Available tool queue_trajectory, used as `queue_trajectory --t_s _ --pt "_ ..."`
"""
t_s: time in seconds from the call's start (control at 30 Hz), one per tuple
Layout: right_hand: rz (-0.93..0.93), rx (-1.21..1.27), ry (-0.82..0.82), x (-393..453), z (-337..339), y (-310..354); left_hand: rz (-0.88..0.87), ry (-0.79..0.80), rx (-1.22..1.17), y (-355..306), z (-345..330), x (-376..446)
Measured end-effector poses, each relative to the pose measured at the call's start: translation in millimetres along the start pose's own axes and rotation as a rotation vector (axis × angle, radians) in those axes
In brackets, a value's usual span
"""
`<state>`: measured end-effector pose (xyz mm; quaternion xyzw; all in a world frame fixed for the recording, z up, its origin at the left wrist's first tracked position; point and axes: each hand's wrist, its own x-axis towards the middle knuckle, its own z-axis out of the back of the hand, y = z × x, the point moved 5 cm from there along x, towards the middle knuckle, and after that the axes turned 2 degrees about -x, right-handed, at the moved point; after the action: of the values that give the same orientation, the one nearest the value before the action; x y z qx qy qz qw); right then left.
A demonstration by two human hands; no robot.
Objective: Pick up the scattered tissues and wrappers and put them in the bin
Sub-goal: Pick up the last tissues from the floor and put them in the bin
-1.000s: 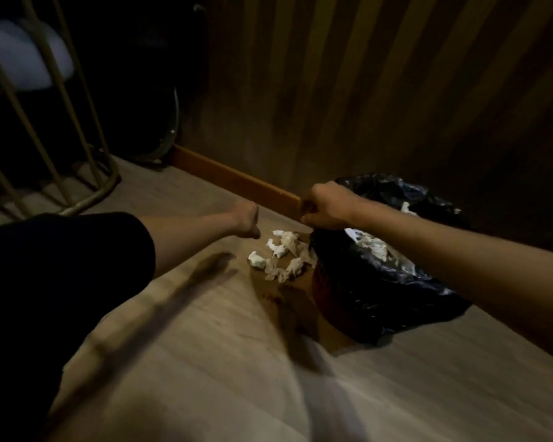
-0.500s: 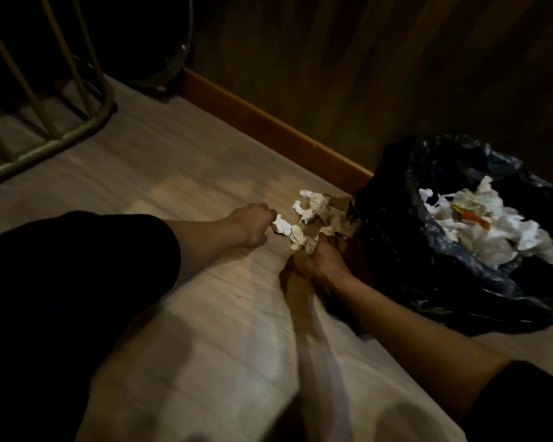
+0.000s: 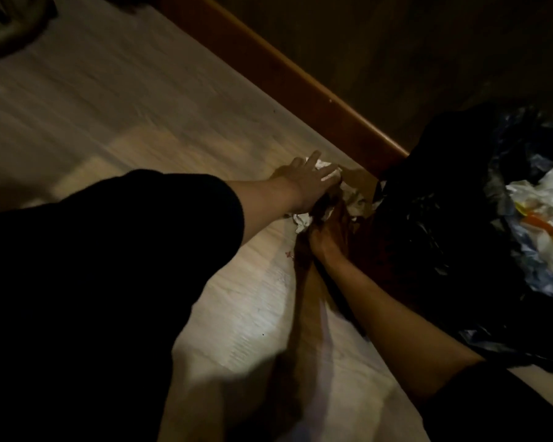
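A small pile of crumpled white tissues (image 3: pixel 303 221) lies on the pale wood floor by the skirting board. My left hand (image 3: pixel 307 183) rests on top of the pile with its fingers spread, and white tissue shows between them. My right hand (image 3: pixel 328 231) comes in from below and touches the near side of the pile. It is in deep shadow, so its grip is unclear. Just to the right stands the bin (image 3: pixel 454 199), lined with a black bag. Inside it lie white tissues (image 3: pixel 543 193) and an orange wrapper.
An orange-brown skirting board (image 3: pixel 300 74) runs diagonally behind the pile, with a dark wall above it. A metal frame (image 3: pixel 10 36) stands at the top left. My dark-clothed knee (image 3: pixel 93 282) fills the lower left. Pale wood floor lies between the frame and the pile.
The view has moved closer and lower. My left hand went from a fist beside the pile to lying spread on top of it. My right hand stays at the pile's near edge.
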<state>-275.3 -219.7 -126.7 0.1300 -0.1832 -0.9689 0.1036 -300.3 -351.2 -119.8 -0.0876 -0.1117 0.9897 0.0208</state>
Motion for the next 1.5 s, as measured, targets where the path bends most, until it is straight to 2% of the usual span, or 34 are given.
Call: queue_trajectory --t_s 0.1,0.17,0.3,0.4,0.5,0.63,0.8,0.9,1.03,1.23,1.37,1.43,1.5 --pt "0.029 -0.046 -0.011 -4.8 1.8 0.4 -0.019 0.079 0.139 -4.4 -9.1 1.2" --pt "0.103 -0.059 -0.032 -12.6 2.9 1.3 -0.011 0.080 0.146 1.1 -8.7 -7.3" --pt "0.234 -0.127 -0.042 -22.9 0.3 3.8 -0.060 -0.135 0.085 16.2 1.3 -31.0" --pt "0.180 -0.003 -0.047 -32.2 -2.7 2.9 -0.088 -0.224 0.025 22.2 0.2 -52.9" --pt "0.216 0.138 -0.064 -45.6 -3.1 1.7 -0.116 -0.267 -0.077 23.4 -4.6 -75.1" --pt "0.146 0.379 -0.012 -52.4 -0.8 -9.6 -0.168 -0.172 -0.135 25.0 -7.7 -98.8" --pt "0.118 0.230 0.057 -80.9 16.2 -16.6 -0.064 -0.134 -0.225 12.3 -4.2 -120.6" --pt "0.162 0.182 0.055 -103.9 33.5 -19.0 -0.051 -0.094 -0.118 1.7 -5.2 -126.1" --pt "-0.053 0.005 0.129 -122.9 29.9 -57.3 -0.002 0.002 -0.097 -9.6 -4.6 -123.0" --pt "-0.008 0.127 0.088 -130.3 21.4 -75.7 0.085 0.099 0.000 -40.2 -18.1 -100.0" --pt "-0.005 0.148 0.042 -112.0 20.1 -66.9 0.014 0.046 -0.027 -46.7 -22.2 -98.1" --pt "-0.034 0.149 0.091 -99.2 15.6 -61.9 -0.072 0.015 -0.064 -42.8 -21.4 -103.5" --pt "-0.028 0.149 0.132 -85.5 11.3 -52.1 -0.082 -0.008 -0.137 -31.5 -20.7 -112.4"
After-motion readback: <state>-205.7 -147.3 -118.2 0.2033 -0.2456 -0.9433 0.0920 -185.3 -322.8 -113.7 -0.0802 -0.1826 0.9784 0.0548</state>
